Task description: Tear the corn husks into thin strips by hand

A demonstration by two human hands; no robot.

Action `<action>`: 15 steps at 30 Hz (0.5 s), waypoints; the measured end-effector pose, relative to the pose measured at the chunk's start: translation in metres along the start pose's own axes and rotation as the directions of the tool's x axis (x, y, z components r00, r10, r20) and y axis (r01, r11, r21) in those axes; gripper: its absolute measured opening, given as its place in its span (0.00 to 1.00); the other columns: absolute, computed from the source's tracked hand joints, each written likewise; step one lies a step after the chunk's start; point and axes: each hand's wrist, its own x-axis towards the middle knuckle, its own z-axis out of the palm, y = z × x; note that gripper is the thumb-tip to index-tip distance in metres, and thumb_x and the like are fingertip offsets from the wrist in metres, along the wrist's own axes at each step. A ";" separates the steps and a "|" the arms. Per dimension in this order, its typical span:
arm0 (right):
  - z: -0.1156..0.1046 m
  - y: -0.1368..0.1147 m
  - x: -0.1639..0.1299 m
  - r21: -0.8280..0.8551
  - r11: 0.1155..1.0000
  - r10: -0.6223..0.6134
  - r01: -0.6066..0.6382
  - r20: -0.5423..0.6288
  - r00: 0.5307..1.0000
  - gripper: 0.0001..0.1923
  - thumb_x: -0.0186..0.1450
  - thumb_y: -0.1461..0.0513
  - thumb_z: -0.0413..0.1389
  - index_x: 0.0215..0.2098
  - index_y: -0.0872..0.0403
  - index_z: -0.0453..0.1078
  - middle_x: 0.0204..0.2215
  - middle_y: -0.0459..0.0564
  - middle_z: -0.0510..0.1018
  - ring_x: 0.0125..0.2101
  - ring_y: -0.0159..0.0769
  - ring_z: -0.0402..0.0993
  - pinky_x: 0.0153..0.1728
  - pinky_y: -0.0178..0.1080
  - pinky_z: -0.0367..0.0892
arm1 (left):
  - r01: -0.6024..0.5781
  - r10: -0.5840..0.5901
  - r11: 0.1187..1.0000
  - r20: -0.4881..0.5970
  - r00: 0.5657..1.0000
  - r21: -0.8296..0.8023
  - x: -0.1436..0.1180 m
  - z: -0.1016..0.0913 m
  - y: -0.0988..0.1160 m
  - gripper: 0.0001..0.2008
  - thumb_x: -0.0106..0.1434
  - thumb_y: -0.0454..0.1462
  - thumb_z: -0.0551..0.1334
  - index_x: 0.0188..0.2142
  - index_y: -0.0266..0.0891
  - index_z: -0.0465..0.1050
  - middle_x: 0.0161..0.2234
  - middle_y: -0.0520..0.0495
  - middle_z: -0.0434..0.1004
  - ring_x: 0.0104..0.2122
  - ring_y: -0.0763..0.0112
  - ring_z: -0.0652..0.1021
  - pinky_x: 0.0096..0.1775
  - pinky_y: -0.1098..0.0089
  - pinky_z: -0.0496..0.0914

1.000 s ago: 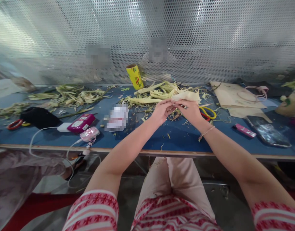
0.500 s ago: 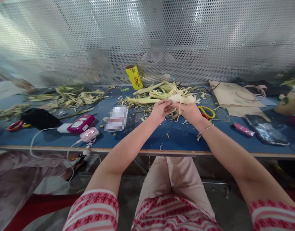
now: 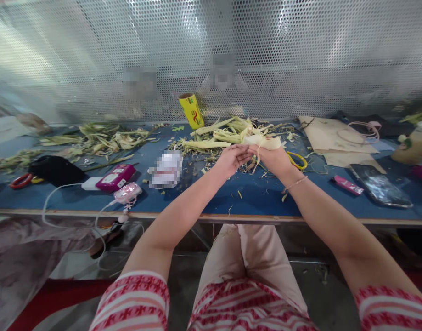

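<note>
Both hands meet above the blue table [image 3: 259, 197]: the right hand [image 3: 274, 158] pinches a pale husk strip [image 3: 264, 141], and the left hand [image 3: 231, 160] closes its fingertips on the strip's near end. The thin strip (dry-looking) may tear if the 2 hands pull unevenly, dropping bits among the scraps [image 3: 217, 138] just behind.

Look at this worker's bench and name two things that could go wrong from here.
The pale husk strip pinched between the left hand and right hand might tear. The yellow-handled scissors beside the right wrist could be knocked. The smartphone near the table edge might slide off.
</note>
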 end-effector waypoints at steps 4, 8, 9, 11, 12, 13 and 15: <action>-0.013 -0.007 0.003 -0.121 0.991 -0.050 0.054 0.029 0.998 0.17 0.71 0.57 0.46 0.43 0.53 0.76 0.42 0.56 0.80 0.45 0.41 0.75 0.48 0.44 0.70 | -0.001 0.000 1.000 0.023 1.000 0.015 0.001 -0.002 -0.001 0.07 0.59 0.28 0.60 0.26 0.35 0.73 0.23 0.47 0.79 0.25 0.75 0.78 0.41 0.70 0.73; -0.016 -0.008 0.003 -0.223 0.971 -0.084 0.089 0.032 0.996 0.18 0.71 0.58 0.44 0.41 0.54 0.76 0.38 0.55 0.81 0.43 0.41 0.76 0.49 0.45 0.70 | 0.003 -0.005 1.000 0.050 0.999 0.025 0.002 -0.002 -0.003 0.06 0.59 0.28 0.61 0.25 0.34 0.73 0.24 0.46 0.80 0.27 0.74 0.79 0.43 0.69 0.73; -0.015 -0.007 0.002 -0.239 0.966 -0.089 0.096 0.041 0.995 0.19 0.72 0.59 0.43 0.42 0.54 0.76 0.38 0.55 0.81 0.42 0.41 0.76 0.49 0.45 0.70 | -0.004 0.003 1.000 0.043 0.999 0.020 0.002 -0.002 -0.004 0.06 0.59 0.28 0.62 0.25 0.34 0.73 0.24 0.46 0.79 0.27 0.74 0.79 0.43 0.69 0.73; -0.014 -0.007 0.002 -0.252 0.962 -0.092 0.103 0.058 0.994 0.19 0.72 0.61 0.42 0.45 0.55 0.75 0.40 0.56 0.81 0.42 0.40 0.77 0.50 0.45 0.70 | -0.022 0.021 1.000 0.025 0.999 0.011 0.003 -0.001 -0.004 0.06 0.59 0.29 0.62 0.25 0.34 0.72 0.23 0.47 0.79 0.25 0.75 0.79 0.42 0.69 0.73; -0.014 -0.007 0.002 -0.251 0.962 -0.091 0.104 0.066 0.994 0.19 0.72 0.61 0.42 0.46 0.56 0.75 0.41 0.56 0.81 0.43 0.40 0.76 0.50 0.45 0.70 | -0.029 0.029 1.000 0.015 0.999 0.009 0.002 -0.001 -0.004 0.06 0.59 0.29 0.62 0.25 0.34 0.72 0.23 0.47 0.78 0.25 0.76 0.78 0.42 0.70 0.73; -0.014 -0.008 0.002 -0.246 0.964 -0.090 0.105 0.072 0.993 0.19 0.72 0.61 0.43 0.47 0.56 0.75 0.42 0.57 0.81 0.44 0.40 0.76 0.52 0.46 0.69 | -0.034 0.034 0.999 0.007 0.999 0.008 0.002 0.000 -0.004 0.06 0.59 0.29 0.62 0.25 0.34 0.72 0.22 0.48 0.78 0.24 0.77 0.78 0.41 0.70 0.73; -0.014 -0.009 0.001 -0.223 0.970 -0.080 0.095 0.074 0.994 0.18 0.71 0.59 0.46 0.49 0.57 0.74 0.45 0.58 0.80 0.48 0.43 0.74 0.54 0.49 0.67 | -0.036 0.036 0.999 -0.008 0.999 0.012 0.001 0.000 -0.003 0.07 0.60 0.29 0.62 0.25 0.34 0.71 0.21 0.49 0.77 0.23 0.78 0.76 0.40 0.71 0.72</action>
